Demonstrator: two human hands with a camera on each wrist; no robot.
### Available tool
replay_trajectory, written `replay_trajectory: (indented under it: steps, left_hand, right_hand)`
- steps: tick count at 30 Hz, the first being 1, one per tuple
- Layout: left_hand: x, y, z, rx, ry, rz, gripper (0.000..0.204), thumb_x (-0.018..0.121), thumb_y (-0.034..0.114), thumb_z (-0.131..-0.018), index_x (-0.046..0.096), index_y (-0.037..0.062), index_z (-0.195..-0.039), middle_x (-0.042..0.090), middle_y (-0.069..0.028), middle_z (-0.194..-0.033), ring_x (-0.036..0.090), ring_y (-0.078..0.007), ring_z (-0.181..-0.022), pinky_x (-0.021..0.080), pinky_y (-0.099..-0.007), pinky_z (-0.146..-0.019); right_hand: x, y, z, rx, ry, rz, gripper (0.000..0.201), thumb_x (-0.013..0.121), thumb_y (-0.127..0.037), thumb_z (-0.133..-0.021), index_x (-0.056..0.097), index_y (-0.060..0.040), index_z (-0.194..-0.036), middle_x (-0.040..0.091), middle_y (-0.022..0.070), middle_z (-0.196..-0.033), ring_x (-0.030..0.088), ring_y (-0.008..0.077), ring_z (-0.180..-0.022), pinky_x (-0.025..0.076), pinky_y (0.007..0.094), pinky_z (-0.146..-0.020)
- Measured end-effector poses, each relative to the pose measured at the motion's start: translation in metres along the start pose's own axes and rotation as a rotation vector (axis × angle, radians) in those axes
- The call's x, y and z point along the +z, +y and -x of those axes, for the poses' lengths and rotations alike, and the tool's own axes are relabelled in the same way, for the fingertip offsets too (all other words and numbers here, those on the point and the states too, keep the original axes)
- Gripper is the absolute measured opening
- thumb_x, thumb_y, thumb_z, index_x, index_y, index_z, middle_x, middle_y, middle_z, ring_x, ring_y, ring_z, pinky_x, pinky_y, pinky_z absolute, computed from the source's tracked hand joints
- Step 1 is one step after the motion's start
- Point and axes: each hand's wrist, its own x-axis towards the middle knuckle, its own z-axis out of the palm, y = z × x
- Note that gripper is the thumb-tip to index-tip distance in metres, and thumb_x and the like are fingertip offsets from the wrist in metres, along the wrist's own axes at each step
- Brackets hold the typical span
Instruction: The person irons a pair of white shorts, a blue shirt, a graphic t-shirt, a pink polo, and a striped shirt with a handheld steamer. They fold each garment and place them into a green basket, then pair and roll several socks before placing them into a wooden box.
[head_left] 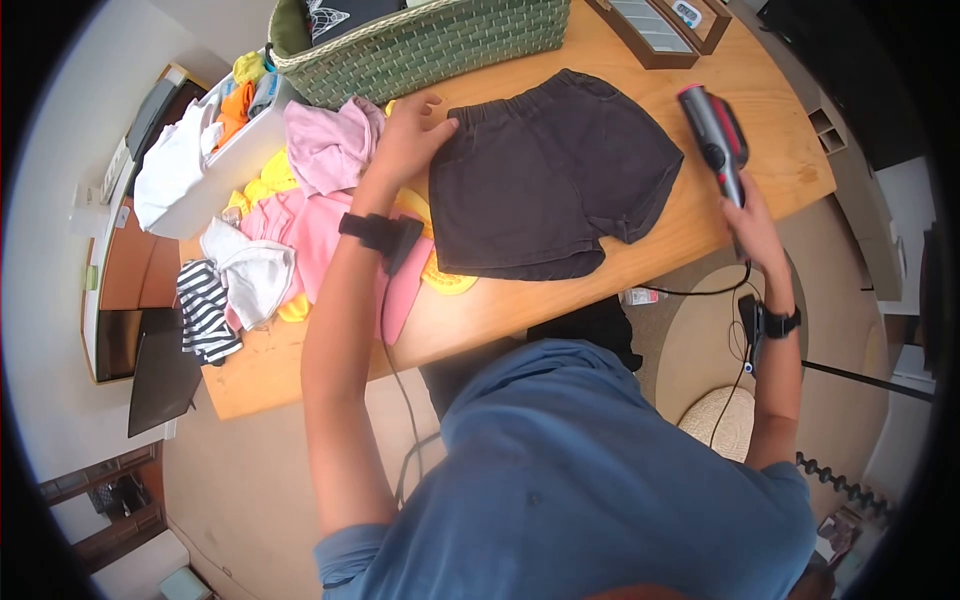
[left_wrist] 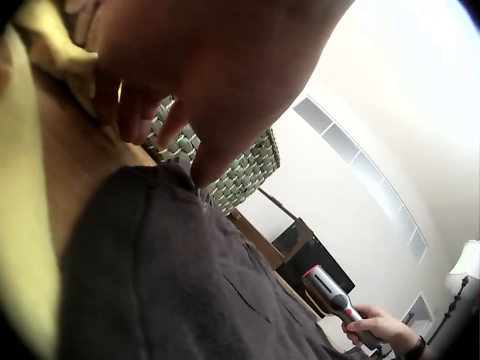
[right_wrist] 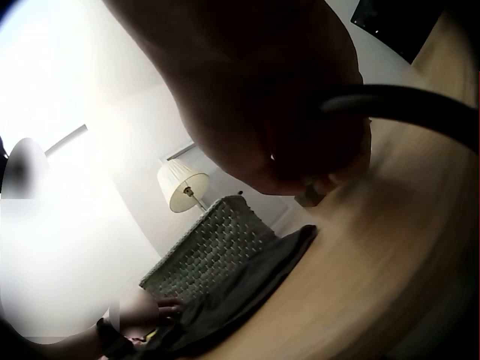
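Observation:
Dark grey shorts (head_left: 545,175) lie spread flat on the wooden table, waistband towards the basket. My left hand (head_left: 408,140) is at the left end of the waistband, thumb touching the cloth and fingers loosely extended beyond its edge. To the right of the shorts, my right hand (head_left: 752,222) grips the handle of a grey and red handheld garment steamer (head_left: 712,135). Its head points away from me and its black cord hangs below the hand. The left wrist view shows the steamer (left_wrist: 328,291) beyond the shorts; in the right wrist view it is hidden behind the hand.
A green woven basket (head_left: 430,55) stands behind the shorts. To the left lie pink, yellow, white and striped clothes (head_left: 300,225), beside a white bin (head_left: 205,185) of more clothes. A brown compartment box (head_left: 655,30) sits at the back right. The steamer's cord (head_left: 700,292) loops past the table's front edge.

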Motion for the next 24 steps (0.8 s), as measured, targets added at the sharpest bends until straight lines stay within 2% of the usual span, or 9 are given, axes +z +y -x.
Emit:
replay_trajectory:
  steps: [1,3,6,9,12,16,17,19,24]
  left_hand:
    - [0.002,-0.001,-0.002,0.06,0.05,-0.177,0.048,0.074,0.031,-0.087,0.062,-0.0045,-0.116,0.066,-0.0113,-0.095,0.063,-0.0188,-0.085,0.052,-0.0309,-0.081]
    - [0.0,0.015,-0.005,-0.086,-0.106,-0.23,0.047,0.077,0.034,-0.082,0.063,-0.0054,-0.104,0.063,-0.0139,-0.083,0.062,-0.0236,-0.077,0.051,-0.0343,-0.075]
    - [-0.006,0.024,-0.005,-0.191,-0.185,-0.143,0.039,0.078,0.032,-0.081,0.062,-0.0019,-0.092,0.064,-0.0102,-0.081,0.061,-0.0197,-0.077,0.048,-0.0329,-0.068]
    - [-0.017,0.033,-0.001,-0.216,-0.21,0.023,0.036,0.076,0.028,-0.083,0.063,-0.0015,-0.099,0.064,-0.0071,-0.085,0.061,-0.0154,-0.078,0.049,-0.0299,-0.069]
    - [-0.022,0.045,0.011,-0.355,-0.153,0.387,0.032,0.071,0.021,-0.087,0.061,-0.0006,-0.109,0.064,-0.0035,-0.091,0.062,-0.0127,-0.079,0.05,-0.0263,-0.07]
    - [-0.029,0.076,0.014,-0.426,-0.279,0.75,0.028,0.062,0.012,-0.092,0.059,0.001,-0.117,0.063,-0.0024,-0.095,0.063,-0.0112,-0.079,0.052,-0.0244,-0.07]
    - [-0.031,0.082,0.015,-0.477,-0.288,0.79,0.027,0.06,0.011,-0.093,0.059,0.0016,-0.118,0.063,-0.0022,-0.095,0.062,-0.0108,-0.079,0.052,-0.0241,-0.07]
    - [-0.034,0.091,0.018,-0.528,-0.298,0.837,0.025,0.057,0.01,-0.094,0.06,0.0023,-0.117,0.063,-0.0018,-0.095,0.062,-0.0098,-0.078,0.052,-0.0238,-0.068]
    - [-0.045,0.093,0.026,-0.549,-0.335,0.725,0.022,0.053,0.013,-0.097,0.062,0.0024,-0.114,0.061,0.0009,-0.087,0.061,-0.007,-0.075,0.052,-0.0236,-0.062]
  right_hand:
    - [-0.006,0.018,-0.013,-0.077,0.069,0.12,0.049,0.06,-0.017,-0.088,0.046,0.0021,-0.132,0.059,0.0146,-0.083,0.062,0.0247,-0.07,0.05,0.0351,-0.064]
    - [-0.011,0.057,-0.043,-0.236,0.214,0.356,0.049,0.06,-0.017,-0.088,0.046,0.0028,-0.13,0.061,0.0223,-0.087,0.065,0.0363,-0.081,0.051,0.0417,-0.074]
    - [-0.015,0.079,-0.072,-0.118,0.237,0.429,0.049,0.059,-0.018,-0.087,0.047,0.0037,-0.129,0.061,0.0301,-0.1,0.06,0.0469,-0.096,0.048,0.0483,-0.087]
    - [-0.013,0.064,-0.068,-0.152,0.283,0.679,0.053,0.064,-0.02,-0.086,0.048,0.0021,-0.131,0.06,0.0286,-0.114,0.061,0.0431,-0.102,0.048,0.0467,-0.089]
    - [0.002,0.012,-0.043,-0.461,0.34,0.636,0.062,0.072,-0.024,-0.082,0.048,0.0007,-0.133,0.056,0.0248,-0.126,0.058,0.0392,-0.113,0.048,0.0438,-0.094]
    - [0.082,-0.091,0.043,-0.582,-0.336,0.027,0.084,0.084,-0.032,-0.071,0.045,-0.0011,-0.139,0.05,0.0205,-0.136,0.049,0.0369,-0.126,0.04,0.0428,-0.106]
    - [0.103,-0.094,0.052,-0.885,-0.299,0.205,0.089,0.085,-0.036,-0.068,0.044,0.0002,-0.139,0.05,0.0195,-0.135,0.049,0.0375,-0.124,0.04,0.0432,-0.106]
    - [0.141,-0.1,0.066,-0.985,-0.32,0.205,0.098,0.086,-0.04,-0.064,0.042,0.0035,-0.139,0.05,0.0198,-0.134,0.05,0.0356,-0.123,0.038,0.0452,-0.105]
    - [0.176,-0.078,0.065,-1.056,-0.302,0.238,0.059,0.079,-0.022,-0.073,0.057,0.0007,-0.123,0.06,0.0167,-0.116,0.058,0.0348,-0.11,0.045,0.0426,-0.095]
